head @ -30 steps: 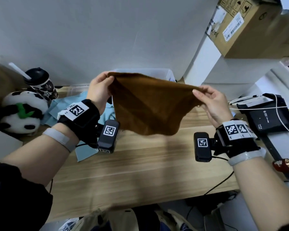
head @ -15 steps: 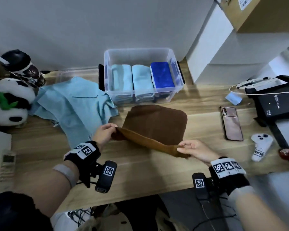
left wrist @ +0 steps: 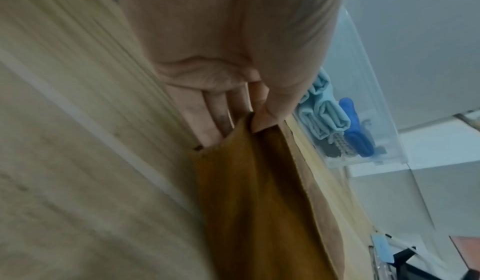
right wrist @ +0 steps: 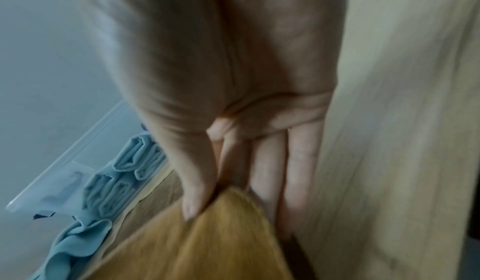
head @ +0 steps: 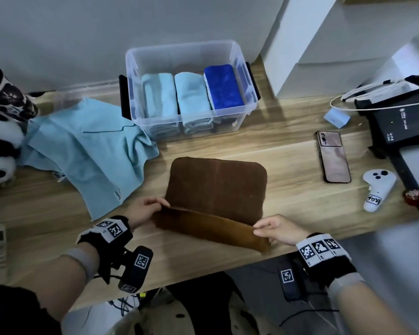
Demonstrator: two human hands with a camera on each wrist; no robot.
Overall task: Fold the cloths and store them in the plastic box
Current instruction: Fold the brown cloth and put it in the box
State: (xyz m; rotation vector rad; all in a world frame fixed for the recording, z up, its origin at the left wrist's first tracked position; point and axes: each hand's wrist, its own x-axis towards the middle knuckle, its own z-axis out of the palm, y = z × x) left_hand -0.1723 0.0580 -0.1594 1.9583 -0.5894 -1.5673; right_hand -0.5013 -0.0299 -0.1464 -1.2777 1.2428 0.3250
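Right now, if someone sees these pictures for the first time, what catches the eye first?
The brown cloth lying mid-table, its near edge pinched up at the corners by the left hand and right hand. Behind it, the clear plastic box holds two folded light blue cloths and a dark blue one; an unfolded light blue cloth lies left.

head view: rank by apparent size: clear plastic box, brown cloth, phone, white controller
1. plastic box
2. brown cloth, not far behind; part is lifted, so unsure
3. phone
4. white controller, near the phone's size; unsure
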